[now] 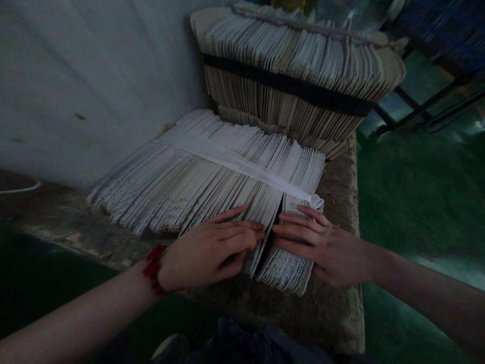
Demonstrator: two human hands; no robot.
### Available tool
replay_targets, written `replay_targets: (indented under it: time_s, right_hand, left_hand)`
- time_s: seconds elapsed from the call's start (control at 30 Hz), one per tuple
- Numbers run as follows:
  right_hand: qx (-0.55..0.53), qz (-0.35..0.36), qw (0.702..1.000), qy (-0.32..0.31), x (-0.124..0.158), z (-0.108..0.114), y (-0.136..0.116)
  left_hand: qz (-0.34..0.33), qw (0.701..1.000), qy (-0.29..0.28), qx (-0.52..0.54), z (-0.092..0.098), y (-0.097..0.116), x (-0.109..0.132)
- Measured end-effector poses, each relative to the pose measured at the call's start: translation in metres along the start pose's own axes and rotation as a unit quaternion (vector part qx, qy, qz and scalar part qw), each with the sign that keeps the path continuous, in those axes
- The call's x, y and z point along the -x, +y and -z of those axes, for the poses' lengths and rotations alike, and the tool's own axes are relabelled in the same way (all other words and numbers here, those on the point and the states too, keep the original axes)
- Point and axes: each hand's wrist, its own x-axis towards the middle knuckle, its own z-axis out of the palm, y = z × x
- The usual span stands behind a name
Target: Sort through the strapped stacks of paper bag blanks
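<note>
A fanned bundle of white paper sheets (200, 177) lies on a rough concrete ledge (337, 313), with a white strap (238, 162) across it. My left hand (208, 250) grips the sheet edges just left of a narrow gap (271, 242) in the bundle. My right hand (322, 247) presses on the sheets just right of that gap, its fingertips close to the left hand's. A red beaded bracelet (153, 270) circles my left wrist.
Behind stands a taller curved bundle of buff sheets (288, 76), bound by a black strap (288, 83). A pale wall (87, 86) rises at the left. A dark metal frame (424, 106) and blue stacked material (443, 25) sit upper right, above a green floor (420, 187).
</note>
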Motion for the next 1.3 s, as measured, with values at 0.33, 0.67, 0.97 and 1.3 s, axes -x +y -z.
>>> replay_targets:
  time_s: [0.33, 0.67, 0.97, 1.3]
  right_hand:
    - [0.001, 0.023, 1.000, -0.012, -0.003, 0.000, 0.003]
    - [-0.088, 0.004, 0.996, 0.022, -0.010, 0.016, -0.006]
    - [-0.002, -0.045, 0.996, 0.078, -0.009, -0.012, -0.019]
    - [0.053, -0.033, 0.996, 0.057, -0.003, -0.015, -0.018]
  left_hand:
    - [-0.002, 1.000, 0.005, 0.002, 0.000, 0.000, 0.000]
    - [-0.018, 1.000, 0.019, -0.005, 0.000, -0.001, 0.003]
    - [-0.034, 0.999, -0.001, -0.024, 0.004, -0.004, 0.008]
    - [-0.039, 0.999, -0.004, -0.015, 0.004, -0.007, 0.012]
